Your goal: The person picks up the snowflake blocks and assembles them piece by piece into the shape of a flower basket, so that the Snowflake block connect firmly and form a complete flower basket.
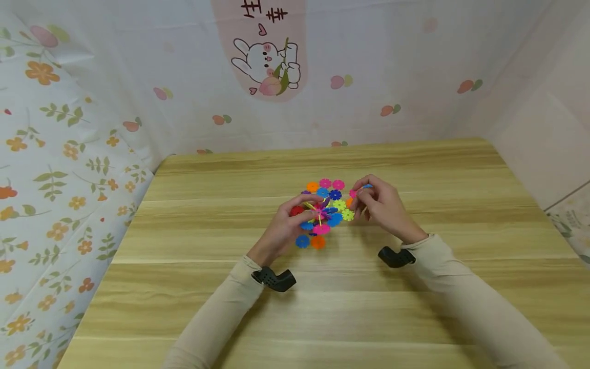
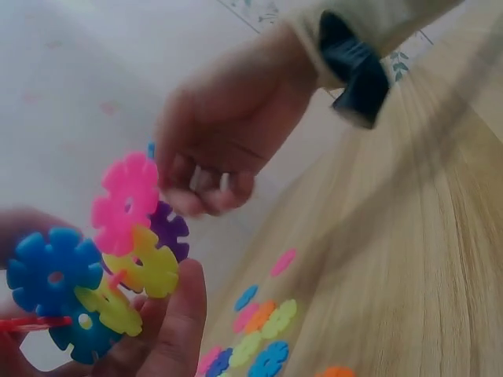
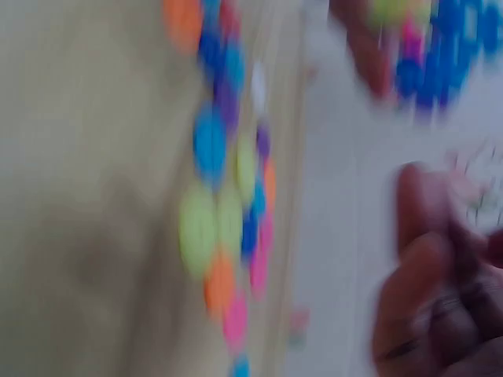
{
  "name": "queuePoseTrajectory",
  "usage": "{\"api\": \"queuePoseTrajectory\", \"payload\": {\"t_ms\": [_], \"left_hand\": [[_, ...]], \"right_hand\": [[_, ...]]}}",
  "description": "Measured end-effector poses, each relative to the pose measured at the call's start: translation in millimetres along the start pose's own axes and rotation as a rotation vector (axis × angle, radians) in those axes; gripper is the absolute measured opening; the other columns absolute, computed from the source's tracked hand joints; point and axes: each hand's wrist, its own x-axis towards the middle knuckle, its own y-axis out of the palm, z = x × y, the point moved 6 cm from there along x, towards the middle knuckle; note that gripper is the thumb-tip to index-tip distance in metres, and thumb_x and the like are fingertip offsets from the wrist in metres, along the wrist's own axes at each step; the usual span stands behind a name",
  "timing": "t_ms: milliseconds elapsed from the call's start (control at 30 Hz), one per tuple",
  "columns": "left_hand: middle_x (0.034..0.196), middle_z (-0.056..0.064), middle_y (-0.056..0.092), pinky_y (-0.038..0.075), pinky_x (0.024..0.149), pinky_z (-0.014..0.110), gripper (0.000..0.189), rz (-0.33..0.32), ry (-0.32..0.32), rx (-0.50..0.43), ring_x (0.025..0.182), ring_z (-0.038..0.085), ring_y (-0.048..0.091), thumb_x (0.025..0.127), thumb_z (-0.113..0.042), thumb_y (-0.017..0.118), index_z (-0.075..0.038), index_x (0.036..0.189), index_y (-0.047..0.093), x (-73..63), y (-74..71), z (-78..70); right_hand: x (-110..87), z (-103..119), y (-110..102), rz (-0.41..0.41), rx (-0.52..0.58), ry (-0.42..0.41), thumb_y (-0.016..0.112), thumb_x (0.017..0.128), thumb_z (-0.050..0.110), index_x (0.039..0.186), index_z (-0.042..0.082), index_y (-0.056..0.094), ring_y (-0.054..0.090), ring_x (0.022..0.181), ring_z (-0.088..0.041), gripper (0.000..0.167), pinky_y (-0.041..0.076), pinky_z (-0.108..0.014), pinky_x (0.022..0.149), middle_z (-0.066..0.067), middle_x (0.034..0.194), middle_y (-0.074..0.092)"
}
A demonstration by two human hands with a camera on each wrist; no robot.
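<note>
A cluster of interlocked flower-shaped plastic discs (image 2: 127, 206) in pink, blue, yellow, purple and red is held in my left hand (image 1: 285, 227), its fingers and thumb curled around the lower side. To the right of the cluster, my right hand (image 1: 380, 206) hovers above the table with loosely bent fingers. Nothing shows between its fingertips in the blurred right wrist view. Below and beside the hands lie loose flower discs (image 1: 348, 214) in yellow, orange, pink and blue. Part of this group is hidden behind the cluster and the left hand.
The wood-grain table (image 1: 295, 318) carries the loose discs near its middle. Behind it hangs a white printed cloth (image 1: 387, 46) with a rabbit picture, and a flowered cloth (image 1: 60, 205) drapes along the left. Each wrist wears a black camera mount (image 1: 275, 279).
</note>
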Motion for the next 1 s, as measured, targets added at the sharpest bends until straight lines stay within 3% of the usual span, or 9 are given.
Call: {"api": "queuePoseTrajectory", "payload": {"t_ms": [133, 233, 400, 600, 800, 1000], "left_hand": [[0.120, 0.014, 0.045, 0.050, 0.077, 0.042, 0.031, 0.018, -0.002, 0.011, 0.097, 0.028, 0.055, 0.093, -0.004, 0.054, 0.000, 0.124, 0.051, -1.8, -0.8, 2.1], [0.122, 0.013, 0.045, 0.049, 0.080, 0.042, 0.031, 0.020, -0.002, 0.013, 0.098, 0.029, 0.056, 0.093, -0.003, 0.054, 0.000, 0.124, 0.052, -2.9, -1.5, 3.3], [0.119, 0.014, 0.045, 0.049, 0.082, 0.043, 0.031, 0.020, -0.007, 0.011, 0.097, 0.030, 0.057, 0.092, -0.002, 0.054, 0.000, 0.123, 0.053, -3.5, -2.8, 4.1], [0.117, 0.014, 0.044, 0.049, 0.082, 0.044, 0.031, 0.035, -0.014, 0.015, 0.101, 0.038, 0.053, 0.092, -0.003, 0.054, 0.000, 0.123, 0.052, -3.6, -2.0, 2.7], [0.118, 0.014, 0.046, 0.049, 0.082, 0.042, 0.029, 0.014, -0.008, 0.010, 0.101, 0.034, 0.055, 0.092, -0.005, 0.056, -0.001, 0.121, 0.054, -2.7, -4.2, 1.1], [0.123, 0.012, 0.045, 0.048, 0.085, 0.042, 0.030, -0.006, -0.030, 0.013, 0.102, 0.032, 0.056, 0.090, -0.004, 0.059, -0.002, 0.120, 0.056, -0.9, -4.0, 4.0]], "right_hand": [[12.6, -22, -30, 0.049, -0.402, 0.085, 0.054, 0.092, 0.007, 0.099, -0.001, 0.057, 0.062, 0.069, -0.030, 0.011, 0.049, -0.036, 0.057, -0.018, 0.090, 0.062], [17.4, -36, -42, 0.118, -0.622, 0.116, 0.062, 0.085, 0.006, 0.097, -0.003, 0.058, 0.059, 0.080, -0.029, 0.015, 0.047, -0.042, 0.070, -0.018, 0.096, 0.060], [21.9, -55, -44, 0.147, -0.750, 0.129, 0.069, 0.080, 0.008, 0.093, -0.003, 0.059, 0.052, 0.086, -0.033, 0.020, 0.044, -0.047, 0.077, -0.019, 0.096, 0.058], [24.9, -66, -49, 0.079, -0.752, 0.157, 0.067, 0.079, 0.003, 0.096, -0.004, 0.057, 0.051, 0.079, -0.031, 0.021, 0.045, -0.043, 0.071, -0.016, 0.088, 0.057], [25.6, -63, -43, 0.136, -0.684, 0.126, 0.072, 0.078, 0.006, 0.090, -0.001, 0.060, 0.051, 0.069, -0.024, 0.019, 0.042, -0.036, 0.064, -0.009, 0.075, 0.058], [15.1, -59, -13, 0.276, -0.384, 0.142, 0.059, 0.089, 0.001, 0.091, 0.000, 0.058, 0.055, 0.056, -0.020, 0.002, 0.047, -0.029, 0.051, -0.010, 0.077, 0.057]]}}
